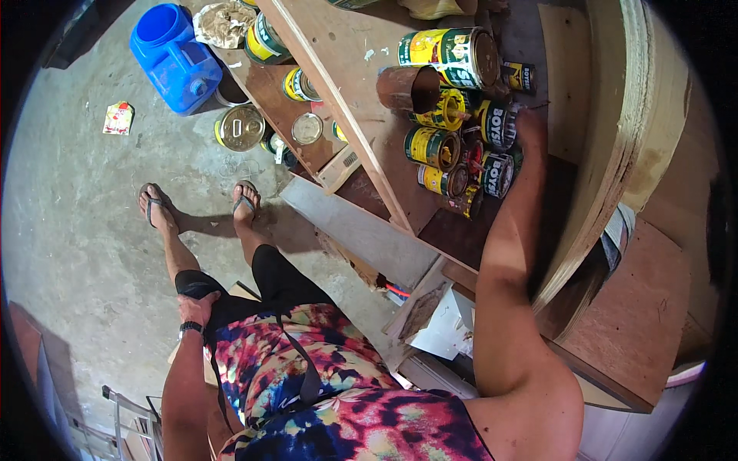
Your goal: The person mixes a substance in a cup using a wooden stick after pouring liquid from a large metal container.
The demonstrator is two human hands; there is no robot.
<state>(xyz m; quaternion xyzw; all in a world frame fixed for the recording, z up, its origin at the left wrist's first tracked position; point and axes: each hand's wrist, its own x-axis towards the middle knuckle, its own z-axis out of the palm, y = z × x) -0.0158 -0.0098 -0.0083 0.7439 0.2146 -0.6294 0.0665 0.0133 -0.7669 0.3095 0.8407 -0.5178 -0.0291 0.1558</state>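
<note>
My right hand [530,127] reaches far into a wooden shelf, up against a small dark-labelled paint can [498,124]. Its fingers are mostly hidden in shadow, so their grip does not show. Close below that can stands another dark-labelled can [498,175]. To their left are yellow-and-green cans [432,146], a yellow can [442,111] and a brown, open-mouthed container [409,88]. A large yellow-and-green can [450,55] lies on its side beyond them. My left hand [198,307] rests flat on my thigh, holding nothing.
An upright wooden board [338,107] divides the shelf. Left of it stand more cans, including a gold-lidded one [242,127]. A blue plastic jug [173,61] and a small packet [118,119] are on the concrete floor. A curved plywood sheet [615,154] rises right of my arm.
</note>
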